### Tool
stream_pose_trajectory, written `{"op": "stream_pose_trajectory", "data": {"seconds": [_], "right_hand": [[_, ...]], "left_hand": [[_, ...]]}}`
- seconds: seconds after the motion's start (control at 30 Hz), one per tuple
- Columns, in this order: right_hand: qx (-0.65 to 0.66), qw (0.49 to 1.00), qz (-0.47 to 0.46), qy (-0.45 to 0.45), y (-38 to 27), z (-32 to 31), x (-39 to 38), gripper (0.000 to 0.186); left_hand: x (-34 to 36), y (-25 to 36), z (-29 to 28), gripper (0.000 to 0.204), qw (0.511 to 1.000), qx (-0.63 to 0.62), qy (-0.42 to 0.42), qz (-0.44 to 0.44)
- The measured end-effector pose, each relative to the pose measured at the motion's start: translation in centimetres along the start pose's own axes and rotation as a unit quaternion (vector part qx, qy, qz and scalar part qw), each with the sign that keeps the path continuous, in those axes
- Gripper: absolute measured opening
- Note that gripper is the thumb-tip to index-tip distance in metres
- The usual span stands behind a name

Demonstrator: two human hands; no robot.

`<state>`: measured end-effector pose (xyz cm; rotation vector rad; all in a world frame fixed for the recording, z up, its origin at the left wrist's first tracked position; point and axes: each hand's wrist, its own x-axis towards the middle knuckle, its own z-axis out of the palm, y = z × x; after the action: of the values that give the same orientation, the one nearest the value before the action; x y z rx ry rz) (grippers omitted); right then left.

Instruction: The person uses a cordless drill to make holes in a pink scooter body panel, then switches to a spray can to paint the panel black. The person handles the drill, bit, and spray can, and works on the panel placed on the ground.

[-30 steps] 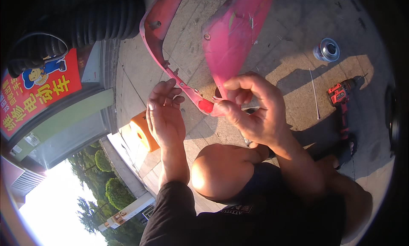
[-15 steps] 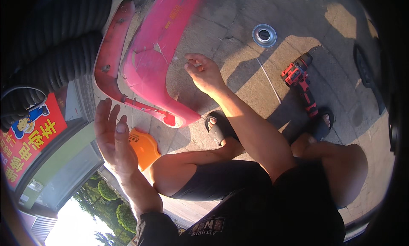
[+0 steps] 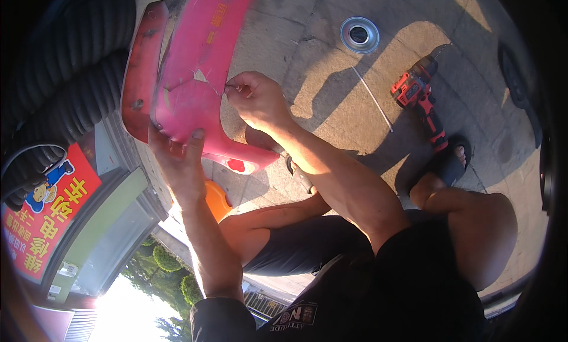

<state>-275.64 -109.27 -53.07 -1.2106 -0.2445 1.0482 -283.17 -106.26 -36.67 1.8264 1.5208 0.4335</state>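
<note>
A large pink plastic panel [image 3: 195, 76], cracked and scuffed, stands up from the paved ground in front of me. My left hand [image 3: 176, 158] grips its lower edge, thumb over the front face. My right hand [image 3: 255, 99] pinches the panel's right edge near a crack; whether a small part sits between the fingers I cannot tell. A darker red curved strip [image 3: 141, 76] runs along the panel's left side.
A red and black cordless drill [image 3: 421, 99] lies on the pavement to the right, with a round metal disc [image 3: 359, 34] beyond it. Stacked black tyres [image 3: 65, 93] stand at the left. An orange stool [image 3: 218, 200] is under my knee. My sandalled foot [image 3: 449, 161] rests by the drill.
My left hand, open in the air half a second ago, has taken hold of the panel's lower edge. My right hand has moved left onto the panel's right edge.
</note>
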Motion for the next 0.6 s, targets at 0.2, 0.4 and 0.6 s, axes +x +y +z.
{"op": "stream_pose_trajectory", "data": {"seconds": [0.2, 0.4, 0.6], "right_hand": [[-0.037, 0.998, 0.024, -0.034, 1.0, -0.4, 0.3, 0.014], [-0.344, 0.937, -0.026, -0.047, 2.8, -4.7, -0.5, 0.016], [-0.356, 0.934, -0.023, 0.018, 5.1, -7.0, -2.1, 0.023]], "left_hand": [[0.8, 0.2, -0.5, 0.083, 0.999, 0.03, 0.022, -0.033], [1.3, -0.2, -1.0, 0.083, 0.999, -0.001, 0.01, -0.036], [1.6, 0.1, -2.5, 0.064, 0.997, -0.006, 0.073, -0.005]]}}
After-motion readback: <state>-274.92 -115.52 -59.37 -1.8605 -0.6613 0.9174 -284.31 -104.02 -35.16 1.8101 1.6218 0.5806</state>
